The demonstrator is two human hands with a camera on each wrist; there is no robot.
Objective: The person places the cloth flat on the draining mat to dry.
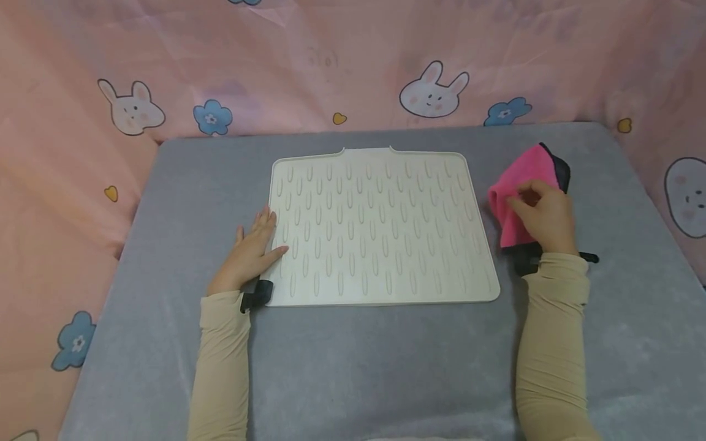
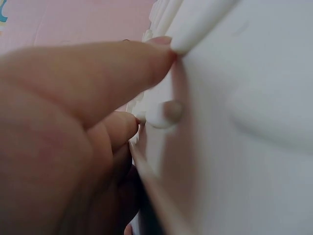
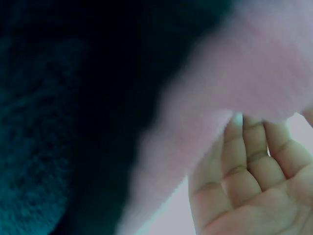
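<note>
Head view: left hand (image 1: 246, 256) rests outstretched on white mat (image 1: 375, 233), right hand (image 1: 548, 219) pinches pink cloth (image 1: 526, 169), upper right, a cloth-handling step we judge calls next for steady grip

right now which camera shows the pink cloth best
The head view: it takes in most of the pink cloth, right of the white mat, with the right hand hiding part. The right wrist view shows only a blurred close-up of part of it; the left wrist view, none.
</note>
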